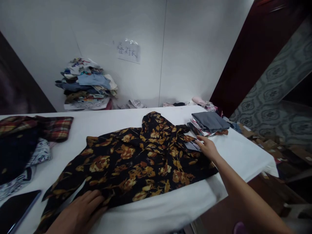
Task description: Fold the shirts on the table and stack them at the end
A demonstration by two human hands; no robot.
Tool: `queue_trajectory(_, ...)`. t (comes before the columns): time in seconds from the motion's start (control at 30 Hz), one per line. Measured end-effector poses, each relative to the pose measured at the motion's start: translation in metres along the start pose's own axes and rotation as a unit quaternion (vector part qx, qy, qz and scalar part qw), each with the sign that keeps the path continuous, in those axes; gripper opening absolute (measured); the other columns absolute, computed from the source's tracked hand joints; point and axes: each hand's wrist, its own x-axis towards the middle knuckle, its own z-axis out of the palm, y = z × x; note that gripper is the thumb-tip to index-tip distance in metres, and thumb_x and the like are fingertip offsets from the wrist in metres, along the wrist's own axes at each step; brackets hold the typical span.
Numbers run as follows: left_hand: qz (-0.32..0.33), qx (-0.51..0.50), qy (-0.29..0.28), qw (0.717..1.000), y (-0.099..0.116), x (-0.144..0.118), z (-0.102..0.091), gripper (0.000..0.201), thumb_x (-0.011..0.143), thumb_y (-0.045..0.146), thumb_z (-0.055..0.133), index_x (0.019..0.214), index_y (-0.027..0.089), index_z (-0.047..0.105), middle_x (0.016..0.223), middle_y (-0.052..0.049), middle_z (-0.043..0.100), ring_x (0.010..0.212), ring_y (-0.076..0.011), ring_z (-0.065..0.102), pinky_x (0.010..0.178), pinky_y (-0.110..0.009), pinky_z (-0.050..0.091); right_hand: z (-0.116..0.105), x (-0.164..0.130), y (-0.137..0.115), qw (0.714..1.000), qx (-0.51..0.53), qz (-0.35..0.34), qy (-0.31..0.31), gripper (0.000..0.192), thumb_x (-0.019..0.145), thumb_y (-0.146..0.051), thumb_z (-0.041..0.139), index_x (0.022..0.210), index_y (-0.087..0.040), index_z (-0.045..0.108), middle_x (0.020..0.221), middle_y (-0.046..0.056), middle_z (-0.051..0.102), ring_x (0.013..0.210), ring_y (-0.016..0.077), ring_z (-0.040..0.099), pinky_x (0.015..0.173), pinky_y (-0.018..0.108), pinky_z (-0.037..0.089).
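A black shirt with orange-brown flowers (136, 162) lies spread flat across the white table (243, 152), its collar toward the far right. My left hand (81, 211) rests flat on the shirt's near-left hem, fingers apart. On the shirt's right side, near the collar, my right hand (207, 148) presses down with its fingers stretched out. Neither hand grips the cloth.
A folded stack topped by a grey garment (211, 122) sits just beyond my right hand. Plaid and patterned clothes (29, 139) lie at the left, with a dark tablet-like slab (17, 208) near the front-left edge. A tall clothes heap (86, 84) stands against the wall.
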Motion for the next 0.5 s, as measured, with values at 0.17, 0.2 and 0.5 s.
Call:
queue_trajectory(0.17, -0.01, 0.036, -0.01, 0.999, 0.004, 0.002, -0.001, 0.033, 0.075, 0.057, 0.059, 0.096, 0.035, 0.072, 0.102, -0.003, 0.07, 0.094, -0.0248, 0.066, 0.082, -0.036, 0.054, 0.048, 0.076, -0.028, 0.979, 0.115, 0.161, -0.04, 0.046, 0.073, -0.037, 0.069, 0.112, -0.015, 0.064, 0.089, 0.008, 0.071, 0.083, 0.0225, 0.066, 0.079, 0.035, 0.051)
queue_trajectory(0.2, -0.008, 0.04, -0.01, 0.999, 0.004, 0.001, 0.0, 0.032, 0.076, 0.056, 0.058, 0.097, 0.035, 0.072, 0.101, -0.003, 0.07, 0.093, -0.0248, 0.066, 0.082, -0.037, 0.054, 0.057, 0.087, -0.029, 0.976, 0.121, 0.178, -0.034, 0.048, 0.074, -0.038, 0.068, 0.115, -0.014, 0.062, 0.089, 0.009, 0.07, 0.077, 0.0216, 0.066, 0.072, 0.034, 0.051)
queue_trajectory(0.5, 0.013, -0.015, 0.028, 0.999, 0.02, 0.005, -0.004, 0.027, 0.078, 0.052, 0.059, 0.1, 0.039, 0.069, 0.107, 0.001, 0.069, 0.101, -0.0239, 0.064, 0.09, -0.036, 0.053, 0.061, 0.132, -0.054, 0.946, 0.266, 0.184, 0.032, 0.041, 0.079, -0.021, 0.051, 0.12, -0.021, 0.053, 0.088, 0.002, 0.068, 0.069, 0.0122, 0.064, 0.057, 0.022, 0.048)
